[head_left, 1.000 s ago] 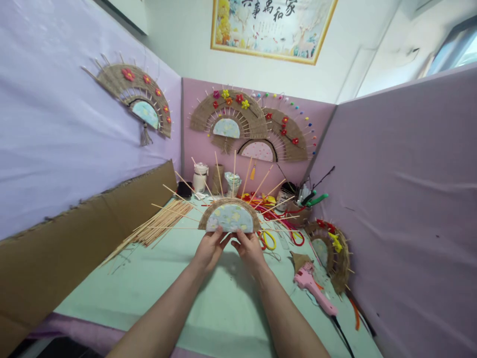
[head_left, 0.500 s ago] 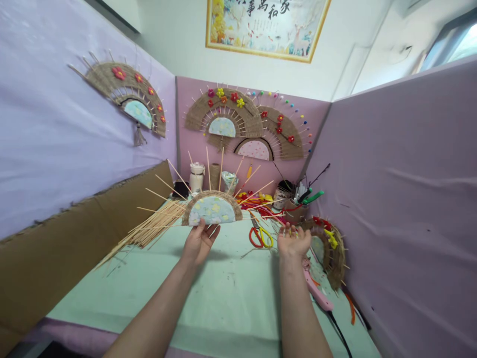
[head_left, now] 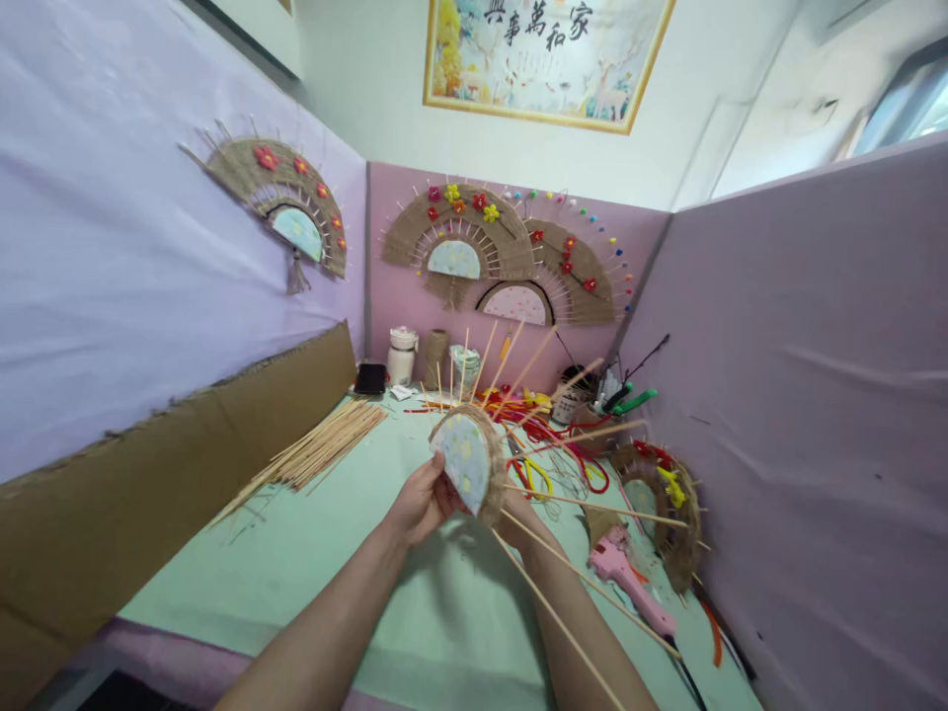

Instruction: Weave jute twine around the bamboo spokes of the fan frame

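My left hand (head_left: 422, 502) grips the straight lower edge of a half-round fan base (head_left: 463, 456), with the thumb on its front. The base has a pale blue flowered face and a twine-wrapped rim. Thin wooden sticks (head_left: 567, 439) fan out from that rim; several point right and down towards me. It is tilted, the rim turned to the right. Behind it is my right hand (head_left: 520, 515), close to or touching the back. The base and sticks cover its fingers, so its grip is hidden.
A pile of loose sticks (head_left: 326, 444) lies at left by the cardboard strip (head_left: 185, 464). Red and yellow scissors (head_left: 544, 481) are partly hidden behind the fan. At right are a pink glue gun (head_left: 629, 583) with its cord and a finished fan (head_left: 677, 533). Pens stand in a pot (head_left: 592, 427).
The fan base has moved right and tilted, with its sticks swinging round to the right. My right hand has moved left from open air to behind it.
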`<state>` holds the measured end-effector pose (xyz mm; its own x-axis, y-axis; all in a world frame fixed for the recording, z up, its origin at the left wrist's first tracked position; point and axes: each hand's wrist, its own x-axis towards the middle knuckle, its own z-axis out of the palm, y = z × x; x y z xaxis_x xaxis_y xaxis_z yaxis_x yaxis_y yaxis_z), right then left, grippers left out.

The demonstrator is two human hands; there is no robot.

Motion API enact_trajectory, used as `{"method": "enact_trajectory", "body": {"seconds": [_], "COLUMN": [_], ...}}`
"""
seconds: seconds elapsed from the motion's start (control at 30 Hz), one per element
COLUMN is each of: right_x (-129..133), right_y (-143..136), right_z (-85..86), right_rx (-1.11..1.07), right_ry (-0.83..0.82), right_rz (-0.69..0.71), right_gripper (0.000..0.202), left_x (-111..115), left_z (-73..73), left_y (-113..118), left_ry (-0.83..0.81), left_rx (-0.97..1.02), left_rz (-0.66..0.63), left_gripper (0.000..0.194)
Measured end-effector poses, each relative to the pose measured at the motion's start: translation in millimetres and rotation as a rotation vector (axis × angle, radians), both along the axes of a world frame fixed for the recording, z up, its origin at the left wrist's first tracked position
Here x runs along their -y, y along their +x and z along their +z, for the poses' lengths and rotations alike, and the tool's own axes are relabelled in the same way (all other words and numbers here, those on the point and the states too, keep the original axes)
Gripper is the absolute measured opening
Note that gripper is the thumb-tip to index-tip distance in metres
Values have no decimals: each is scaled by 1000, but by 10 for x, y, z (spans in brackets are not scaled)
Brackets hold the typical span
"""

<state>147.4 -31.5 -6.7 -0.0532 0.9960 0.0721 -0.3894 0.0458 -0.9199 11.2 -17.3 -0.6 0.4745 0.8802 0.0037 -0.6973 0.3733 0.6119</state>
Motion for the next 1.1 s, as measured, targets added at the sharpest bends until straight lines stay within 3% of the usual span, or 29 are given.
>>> {"method": "enact_trajectory", "body": {"seconds": [0.17,0.37,0.67,0.9,1.0,1.1], "right_x": [-27,-51,-80,-144,-154,-147], "right_y": [5,-12,13,74,88,47], "right_z": [-1,-50,-50,-7,18,22], "right_rx": [23,-2,-203,-397,-418,-396], "right_ry": [-106,-105,-86,-55,-59,-30], "right_rz": [192,147,76,-201,-325,-349], "right_gripper": [44,37,33,28,29,28], "left_x": [-106,-7,122,27,43,22], "left_z": [70,152,37,-84,-95,-54], "left_y": [-118,-117,-116,-26,94,202], "left_ry": [-215,-325,-330,-284,-157,-18], "left_rx": [212,348,392,9,-213,-146], "left_rz": [-50,-156,-330,-176,-67,18], "left_gripper": [19,14,17,11,30,32]}}
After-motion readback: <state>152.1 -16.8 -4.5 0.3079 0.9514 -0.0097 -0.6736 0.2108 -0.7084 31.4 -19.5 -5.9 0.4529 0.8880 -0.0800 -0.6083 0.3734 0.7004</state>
